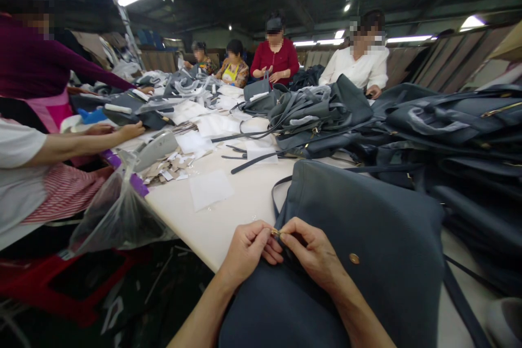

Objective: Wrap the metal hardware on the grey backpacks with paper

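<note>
A dark navy leather handbag lies across my lap and against the white table's edge, with a round gold stud on its side. My left hand and my right hand meet at the bag's top edge. Between them, the fingertips of both hands pinch a small gold zipper pull. A thin strap of the same dark leather loops up from the bag beside my hands. The fingers hide most of the pull.
A white worktable runs ahead, holding white sheets, paper scraps and a large pile of dark handbags to the right. Several co-workers sit around it, with a co-worker's arm at left. A clear plastic bag hangs off the table's left edge.
</note>
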A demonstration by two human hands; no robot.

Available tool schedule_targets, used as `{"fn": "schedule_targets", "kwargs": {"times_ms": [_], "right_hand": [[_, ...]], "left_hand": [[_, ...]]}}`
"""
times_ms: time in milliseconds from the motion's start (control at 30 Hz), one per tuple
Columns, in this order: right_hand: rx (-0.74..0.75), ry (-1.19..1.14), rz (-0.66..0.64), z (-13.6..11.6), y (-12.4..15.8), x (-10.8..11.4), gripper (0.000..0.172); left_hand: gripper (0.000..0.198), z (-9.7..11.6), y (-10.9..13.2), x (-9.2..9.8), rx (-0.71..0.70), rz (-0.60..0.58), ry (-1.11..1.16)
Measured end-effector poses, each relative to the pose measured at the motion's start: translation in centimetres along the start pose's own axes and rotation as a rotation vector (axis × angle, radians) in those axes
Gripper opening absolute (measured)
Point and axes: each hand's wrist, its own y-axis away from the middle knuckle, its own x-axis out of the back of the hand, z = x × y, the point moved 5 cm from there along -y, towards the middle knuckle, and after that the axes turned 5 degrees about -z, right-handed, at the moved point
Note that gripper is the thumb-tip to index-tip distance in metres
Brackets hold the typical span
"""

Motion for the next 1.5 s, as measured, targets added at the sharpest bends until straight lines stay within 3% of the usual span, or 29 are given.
{"fn": "schedule_targets", "kwargs": {"times_ms": [333, 467, 800, 1133, 1200, 1300, 1400, 1500], "right_hand": [[-0.02, -0.016, 0.01, -0.3, -0.1, 0.1, 0.021], [-0.01, -0.017, 0.003, -0.2, 0.0, 0.0, 0.02], [0.018, 0.056, -0.005, -0.2, -0.1, 0.2, 0.019], [-0.013, 0.04, 0.017, 0.1, -0.1, 0.2, 0.022], [-0.051, -0.006, 0.023, 0.3, -0.1, 0.2, 0.023], [-0.106, -0.093, 0.018, 0.7, -0.1, 0.3, 0.025], [-0.136, -0.161, 0.005, 0.7, -0.2, 0.3, 0.026], [-0.163, -0.199, -0.016, 0.7, -0.4, 0.4, 0.026]], "left_hand": [[0.046, 0.1, 0.0, -0.2, 0.054, 0.014, 0.104], [0.045, -0.1, 0.0, 0.1, 0.057, 0.038, 0.048], [0.046, 0.7, -0.1, 0.2, 0.071, -0.041, -0.053], [0.036, 0.2, -0.2, -0.2, 0.059, 0.009, -0.025], [0.029, 0.6, 0.1, 0.4, 0.003, 0.067, -0.102], [0.029, 2.3, 0.8, 1.0, -0.262, 0.158, -0.453], [0.035, 4.0, 1.3, 0.2, -0.57, 0.114, -0.806], [0.029, 4.5, 1.0, -0.5, -0.749, 0.036, -0.945]]}}
